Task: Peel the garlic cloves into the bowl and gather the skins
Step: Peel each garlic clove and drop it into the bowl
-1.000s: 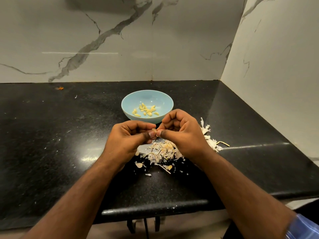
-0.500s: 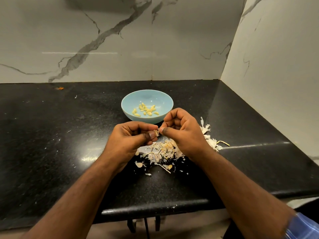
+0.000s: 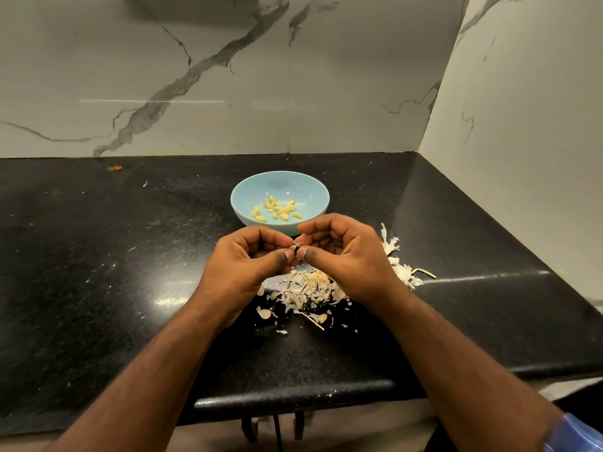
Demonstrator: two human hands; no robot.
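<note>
Since earlier frame: right hand point(image 3: 342, 252) fingers uncurled a bit, thumbs slightly apart; nothing else shifted.
Bowl point(image 3: 243, 194): roughly a dozen peeled cloves point(image 3: 277, 210) in, so task looks well underway.
Skins point(image 3: 306, 288): loose pile just in front of bowl, more right of it, not gathered.
Left hand point(image 3: 248, 256) and right hand pinch small clove point(image 3: 294, 246) at bowl's near rim, pale, part-skinned.

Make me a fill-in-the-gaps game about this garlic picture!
1. The peeled cloves lie in a light ____ bowl.
2. The garlic skins lie on the ____ countertop.
3. The left hand and right hand pinch one small clove ____ them.

Missing words: blue; black; between
</note>
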